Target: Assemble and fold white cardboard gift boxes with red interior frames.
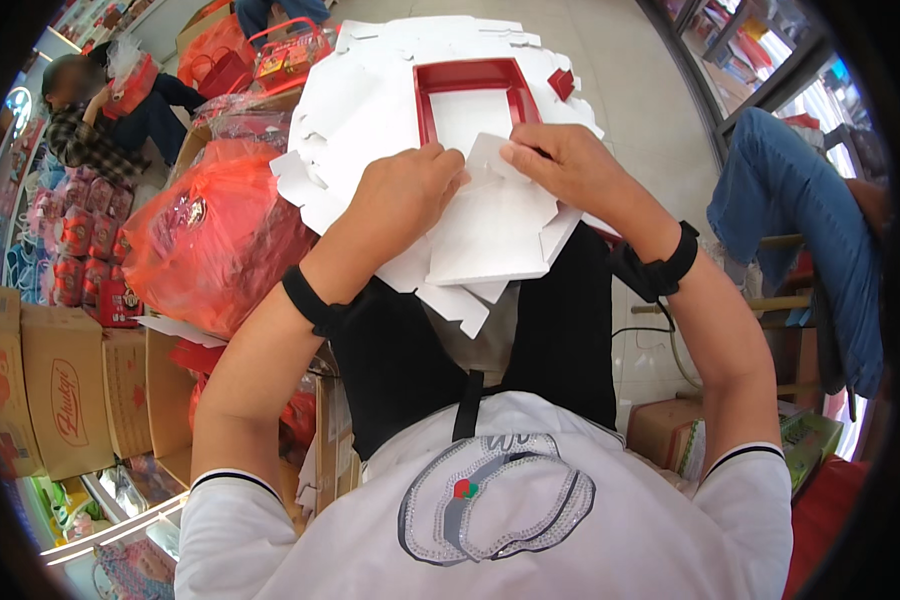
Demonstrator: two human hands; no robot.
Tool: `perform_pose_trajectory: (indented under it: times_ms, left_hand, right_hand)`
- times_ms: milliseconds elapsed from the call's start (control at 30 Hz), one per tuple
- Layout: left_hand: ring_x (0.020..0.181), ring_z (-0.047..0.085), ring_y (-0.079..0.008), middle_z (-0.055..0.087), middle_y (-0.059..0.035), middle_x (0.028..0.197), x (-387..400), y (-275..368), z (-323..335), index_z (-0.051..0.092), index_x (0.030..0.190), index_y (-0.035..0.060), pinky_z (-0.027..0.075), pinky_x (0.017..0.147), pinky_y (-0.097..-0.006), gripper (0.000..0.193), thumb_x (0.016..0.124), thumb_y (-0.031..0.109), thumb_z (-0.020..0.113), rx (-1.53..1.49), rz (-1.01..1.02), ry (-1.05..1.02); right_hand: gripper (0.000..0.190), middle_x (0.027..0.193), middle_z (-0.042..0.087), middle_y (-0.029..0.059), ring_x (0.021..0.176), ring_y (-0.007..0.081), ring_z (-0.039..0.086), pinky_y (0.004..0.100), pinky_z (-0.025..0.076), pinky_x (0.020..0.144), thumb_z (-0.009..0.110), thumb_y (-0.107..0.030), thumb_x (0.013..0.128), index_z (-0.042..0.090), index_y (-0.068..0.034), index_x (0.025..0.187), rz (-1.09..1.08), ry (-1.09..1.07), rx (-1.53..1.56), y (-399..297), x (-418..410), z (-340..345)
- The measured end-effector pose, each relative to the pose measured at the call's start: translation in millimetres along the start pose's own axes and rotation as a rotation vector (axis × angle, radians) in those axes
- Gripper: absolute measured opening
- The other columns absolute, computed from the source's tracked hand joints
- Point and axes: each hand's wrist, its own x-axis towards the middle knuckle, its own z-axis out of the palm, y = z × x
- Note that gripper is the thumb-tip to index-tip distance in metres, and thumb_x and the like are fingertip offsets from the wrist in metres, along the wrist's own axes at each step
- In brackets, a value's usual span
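Note:
A partly folded cardboard box (466, 71), red on its raised walls and white on its floor, sits on a pile of flat white cardboard blanks (360, 97) over my lap. My left hand (412, 191) grips the box's near left corner, fingers curled inward. At the near right corner, my right hand (570, 161) pinches the wall between thumb and fingers. Between both hands stands a pale flap (487, 157). A broad white panel (491, 232) slopes from there towards me. My fingers hide the near corners.
A red plastic bag (206, 232), stuffed full, bulges at the left beside the blanks. Brown cartons (64, 390) stand lower left. A small red folded piece (561, 84) lies right of the box. One seated person (90, 127) is upper left; another's jeans-clad leg (780, 195) is at right.

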Motion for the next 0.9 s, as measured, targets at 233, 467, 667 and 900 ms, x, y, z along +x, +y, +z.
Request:
perform_pose_trajectory:
  times_ms: [233, 467, 667, 900]
  left_hand:
    - [0.082, 0.070, -0.0320, 0.069, -0.0093, 0.090, 7, -1, -5, 0.065, 0.098, 0.0073, 0.056, 0.068, -0.0434, 0.013, 0.096, 0.019, 0.070, 0.045, 0.054, 0.031]
    - [0.083, 0.070, -0.0307, 0.067, -0.0078, 0.088, 0, -3, 2, 0.064, 0.096, 0.0097, 0.056, 0.068, -0.0417, 0.011, 0.094, 0.019, 0.071, 0.037, 0.040, 0.020]
    - [0.082, 0.070, -0.0291, 0.067, -0.0063, 0.090, 1, -1, 1, 0.064, 0.097, 0.0096, 0.056, 0.067, -0.0412, 0.013, 0.095, 0.020, 0.071, 0.025, 0.004, 0.058]
    - [0.077, 0.070, -0.0265, 0.069, -0.0052, 0.087, 8, 11, -5, 0.067, 0.102, 0.0130, 0.054, 0.063, -0.0391, 0.008, 0.098, 0.020, 0.067, 0.055, -0.002, -0.018]
  right_hand:
    - [0.033, 0.071, 0.061, 0.0162, 0.065, 0.0331, 0.059, 0.0429, 0.047, 0.064, 0.060, -0.031, 0.101, 0.060, -0.003, 0.084, -0.010, 0.045, -0.105, 2, 8, 0]
    - [0.025, 0.080, 0.068, 0.0155, 0.078, 0.0384, 0.067, 0.0492, 0.051, 0.069, 0.065, -0.029, 0.098, 0.065, -0.006, 0.087, -0.198, 0.028, -0.371, 11, 3, 10]
    - [0.021, 0.078, 0.070, 0.0126, 0.078, 0.0331, 0.071, 0.0452, 0.056, 0.071, 0.068, -0.026, 0.097, 0.071, -0.007, 0.089, -0.234, 0.040, -0.610, 7, 5, 19]
    - [0.021, 0.090, 0.067, 0.0139, 0.085, 0.0341, 0.070, 0.0450, 0.056, 0.077, 0.067, -0.024, 0.098, 0.073, -0.004, 0.095, -0.148, -0.023, -0.529, 2, 2, 15]
